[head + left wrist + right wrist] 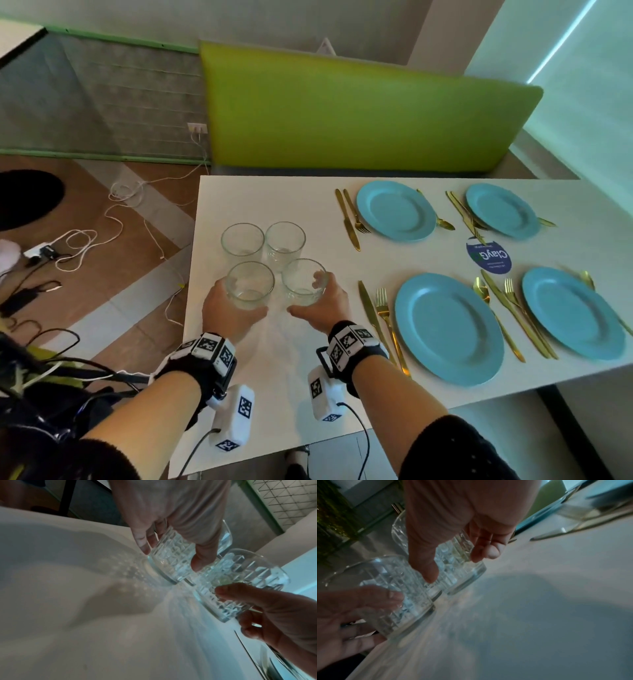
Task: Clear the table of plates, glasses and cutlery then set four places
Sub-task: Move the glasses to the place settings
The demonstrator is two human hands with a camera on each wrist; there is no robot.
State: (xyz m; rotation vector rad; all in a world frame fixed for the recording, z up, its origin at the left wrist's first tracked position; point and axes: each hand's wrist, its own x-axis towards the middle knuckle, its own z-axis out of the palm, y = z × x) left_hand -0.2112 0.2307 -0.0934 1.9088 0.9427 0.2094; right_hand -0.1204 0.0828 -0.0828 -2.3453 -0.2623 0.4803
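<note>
On my feed the white table (274,359) carried four blue plates (448,329) with gold cutlery (383,308). Four glasses (284,240) clustered at its left end. My left hand (226,308) curled round the near-left glass (250,284), my right hand (322,308) round its neighbour (303,281) (both standing).

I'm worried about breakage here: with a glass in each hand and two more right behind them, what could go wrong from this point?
1. The near-left glass and near-right glass stand close together, so lifting both at once could clink them.
2. The two far glasses stand just behind; a forward nudge could knock them.
3. The right hand works beside the gold knife and could sweep it out of place.
</note>
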